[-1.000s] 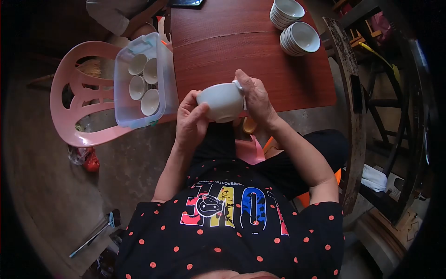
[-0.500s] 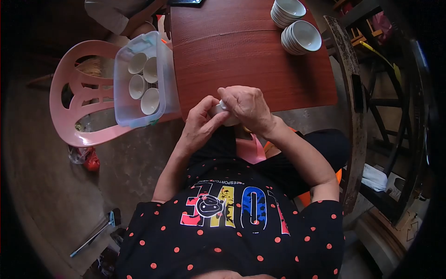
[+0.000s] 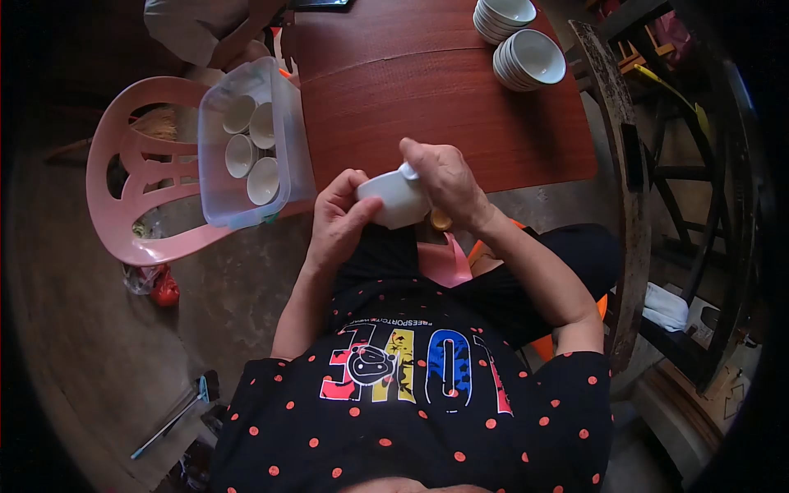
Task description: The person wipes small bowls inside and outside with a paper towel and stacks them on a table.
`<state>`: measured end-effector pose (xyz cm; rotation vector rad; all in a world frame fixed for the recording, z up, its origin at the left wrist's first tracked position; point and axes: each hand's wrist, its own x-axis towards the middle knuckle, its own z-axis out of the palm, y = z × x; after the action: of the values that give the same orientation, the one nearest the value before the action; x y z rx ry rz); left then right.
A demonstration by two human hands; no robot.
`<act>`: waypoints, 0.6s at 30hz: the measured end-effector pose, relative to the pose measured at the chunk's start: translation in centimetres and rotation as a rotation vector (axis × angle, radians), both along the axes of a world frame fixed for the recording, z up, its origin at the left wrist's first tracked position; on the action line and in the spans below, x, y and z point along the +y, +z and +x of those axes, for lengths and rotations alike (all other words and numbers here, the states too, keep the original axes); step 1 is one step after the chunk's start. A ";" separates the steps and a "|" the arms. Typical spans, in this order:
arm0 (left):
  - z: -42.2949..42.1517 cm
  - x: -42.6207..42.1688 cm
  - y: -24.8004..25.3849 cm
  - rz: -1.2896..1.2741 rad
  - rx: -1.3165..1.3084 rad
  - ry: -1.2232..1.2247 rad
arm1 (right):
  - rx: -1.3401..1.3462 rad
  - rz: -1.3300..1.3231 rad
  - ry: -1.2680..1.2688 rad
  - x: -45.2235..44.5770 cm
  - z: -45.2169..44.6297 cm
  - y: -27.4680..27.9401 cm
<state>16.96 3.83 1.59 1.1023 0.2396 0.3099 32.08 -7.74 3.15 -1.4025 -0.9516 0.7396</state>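
Note:
A white bowl (image 3: 396, 200) is held tilted between my two hands, just off the near edge of the red-brown table (image 3: 394, 99). My left hand (image 3: 339, 215) pinches the bowl's left side with thumb and fingers. On the bowl's right rim, my right hand (image 3: 448, 182) presses a small white cloth (image 3: 408, 171), mostly hidden by the fingers. Two stacks of white bowls, a nearer stack (image 3: 530, 60) and a farther stack (image 3: 504, 16), rest at the table's far right. Several white cups or bowls (image 3: 240, 155) lie in a clear plastic bin (image 3: 211, 185) on the left.
The bin sits on a pink plastic chair (image 3: 111, 164). Another person's arm and grey clothing (image 3: 185, 29) show at the upper left. A dark device (image 3: 322, 3) lies at the table's far edge. A worn wooden frame (image 3: 629, 205) stands on the right.
The bowl turned away behind my hands half a second ago, and its pale side shows again now. My right hand has shifted along the rim. The view has moved slightly.

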 end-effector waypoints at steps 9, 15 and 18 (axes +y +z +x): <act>0.6 -0.1 0.5 -0.046 0.005 0.100 | 0.221 0.081 -0.031 0.7 -0.1 -1.0; 1.1 -0.3 0.1 -0.340 -0.090 0.155 | 0.679 0.057 -0.147 0.0 -0.7 -0.8; 1.2 0.3 1.1 0.075 0.058 0.157 | 0.545 -0.033 -0.160 0.3 -0.1 -1.5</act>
<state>18.19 4.14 2.70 1.1700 0.3701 0.4298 31.97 -7.45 1.65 -1.1959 -0.3991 0.9526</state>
